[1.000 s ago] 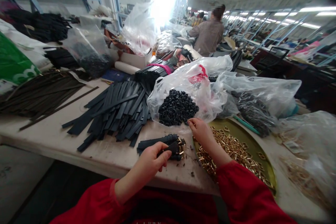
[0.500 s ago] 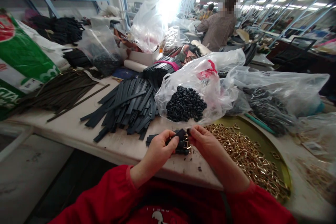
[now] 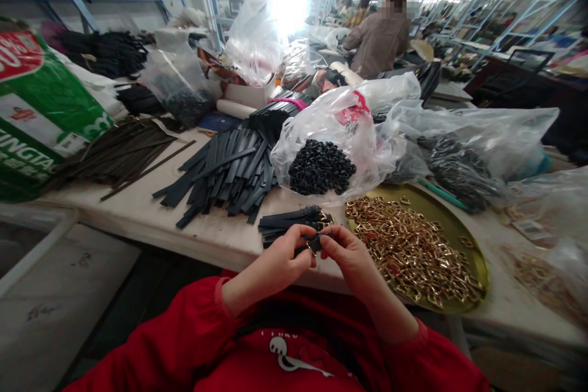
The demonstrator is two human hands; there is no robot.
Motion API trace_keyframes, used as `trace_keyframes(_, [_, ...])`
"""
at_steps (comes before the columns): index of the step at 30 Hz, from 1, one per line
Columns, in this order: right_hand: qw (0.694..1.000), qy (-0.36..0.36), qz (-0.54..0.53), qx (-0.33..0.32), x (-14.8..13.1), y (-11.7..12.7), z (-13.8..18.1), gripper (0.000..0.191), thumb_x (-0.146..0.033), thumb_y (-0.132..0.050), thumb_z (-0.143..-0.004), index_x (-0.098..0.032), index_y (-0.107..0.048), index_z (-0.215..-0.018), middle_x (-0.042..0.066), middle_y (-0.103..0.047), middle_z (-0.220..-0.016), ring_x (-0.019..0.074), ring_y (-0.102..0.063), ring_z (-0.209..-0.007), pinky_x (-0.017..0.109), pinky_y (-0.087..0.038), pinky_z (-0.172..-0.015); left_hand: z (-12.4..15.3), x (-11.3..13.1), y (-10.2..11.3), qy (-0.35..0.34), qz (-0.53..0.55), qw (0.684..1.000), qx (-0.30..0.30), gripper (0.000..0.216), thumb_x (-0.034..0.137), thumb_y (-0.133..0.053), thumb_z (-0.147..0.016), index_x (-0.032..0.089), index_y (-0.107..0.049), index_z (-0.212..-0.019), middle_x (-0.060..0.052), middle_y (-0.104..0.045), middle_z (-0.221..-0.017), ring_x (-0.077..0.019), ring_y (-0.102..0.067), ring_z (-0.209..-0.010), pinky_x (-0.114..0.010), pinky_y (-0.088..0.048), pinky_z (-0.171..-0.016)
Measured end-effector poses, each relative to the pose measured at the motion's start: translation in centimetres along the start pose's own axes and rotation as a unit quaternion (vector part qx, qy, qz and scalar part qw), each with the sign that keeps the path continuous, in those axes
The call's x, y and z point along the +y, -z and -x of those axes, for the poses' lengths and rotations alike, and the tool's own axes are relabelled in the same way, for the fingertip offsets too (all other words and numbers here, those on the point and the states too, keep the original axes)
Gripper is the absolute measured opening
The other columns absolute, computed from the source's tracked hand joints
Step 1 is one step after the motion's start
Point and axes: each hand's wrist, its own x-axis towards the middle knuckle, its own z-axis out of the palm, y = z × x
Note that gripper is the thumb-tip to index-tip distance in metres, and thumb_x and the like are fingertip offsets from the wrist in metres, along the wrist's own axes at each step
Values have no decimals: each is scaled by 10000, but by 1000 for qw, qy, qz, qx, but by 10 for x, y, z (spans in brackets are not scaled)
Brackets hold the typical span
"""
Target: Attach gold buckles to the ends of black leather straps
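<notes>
My left hand (image 3: 283,259) and my right hand (image 3: 345,255) meet at the table's front edge, both pinching one short black strap piece (image 3: 313,242) between the fingertips. Just beyond them lies a small stack of finished black straps with gold buckles (image 3: 289,221). To the right sits a round brass-coloured tray (image 3: 475,257) heaped with gold buckles (image 3: 404,245). Behind the hands a clear plastic bag (image 3: 362,135) holds black loops (image 3: 320,166).
A spread of long black straps (image 3: 225,174) covers the table's middle, with thinner dark strips (image 3: 119,156) to the left. A green and white sack (image 3: 32,104) stands far left. More plastic bags (image 3: 463,147) lie right. A person (image 3: 381,37) works at a far bench.
My right hand came back from the bag of loops to meet my left hand. Both hands then drew nearer to my body, off the strap stack.
</notes>
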Motion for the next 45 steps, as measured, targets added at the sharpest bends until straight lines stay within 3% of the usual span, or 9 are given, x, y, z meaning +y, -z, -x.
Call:
trace_keyframes(3, [1000,-12,-17,-14,0,-5,9,280,-411,-701,-658,-196,-584,-795,-41,-582,-576,108,-528,-550,252,-416,-577,3,-2,-2,2,33,999,0,280,172,-462,-776,169,-436,-1054,-14,-640,-791,-138,-602,-735,-255,-450,-684])
trace_keyframes(8, [991,-26,-127,-39,0,-6,17,374,-537,-520,-779,-177,-620,-814,15,-620,-693,119,-550,-601,267,-449,-603,3,-5,1,32,-1,999,15,232,265,-493,-798,173,-448,-1006,-6,-625,-750,-136,-591,-667,-245,-436,-600])
trace_keyframes(11, [987,-61,-141,-44,3,-4,17,241,-418,-654,-723,-195,-609,-801,-23,-591,-672,87,-510,-581,216,-413,-575,4,-5,3,46,-37,998,28,245,310,-536,-780,178,-461,-972,-10,-632,-774,-141,-591,-683,-243,-422,-597])
trace_keyframes(15, [973,-145,-149,-101,8,-3,14,371,-445,-707,-655,-185,-620,-905,-26,-575,-670,82,-487,-594,197,-380,-563,3,-5,6,62,-84,994,28,246,358,-568,-754,188,-466,-898,14,-616,-723,-140,-562,-638,-241,-393,-565])
trace_keyframes(21, [955,-180,-202,-124,15,-3,11,311,-366,-757,-603,-178,-534,-709,-50,-524,-622,78,-468,-570,201,-376,-565,-1,-15,8,63,-164,984,38,246,416,-576,-738,179,-540,-794,2,-598,-711,-152,-534,-645,-250,-380,-559])
trace_keyframes(27, [998,-68,-16,-7,21,-3,2,291,-421,-629,-704,-191,-452,-691,-37,-496,-631,104,-467,-580,231,-374,-566,-1,-16,6,75,-53,996,10,186,317,-547,-762,171,-591,-868,-17,-648,-813,-149,-570,-733,-245,-423,-639])
trace_keyframes(31, [975,39,187,111,26,-1,-1,188,-312,-583,-722,-206,-452,-807,-64,-433,-595,105,-431,-526,229,-348,-515,-1,-15,6,137,65,988,-32,202,238,-533,-750,146,-572,-925,-14,-641,-785,-118,-554,-648,-226,-427,-582])
trace_keyframes(41, [952,47,293,-78,30,6,17,113,-306,-388,-849,-210,-442,-820,-43,-492,-579,115,-462,-514,228,-355,-488,4,-28,-3,226,189,948,-122,215,208,-554,-724,143,-586,-926,9,-634,-689,-103,-597,-589,-203,-433,-555])
trace_keyframes(45, [921,67,373,-90,31,8,23,112,-302,-407,-842,-203,-456,-829,-22,-500,-617,127,-469,-545,247,-347,-514,8,-32,-4,229,181,946,-138,261,189,-556,-724,139,-574,-980,-9,-658,-736,-113,-624,-630,-211,-461,-592])
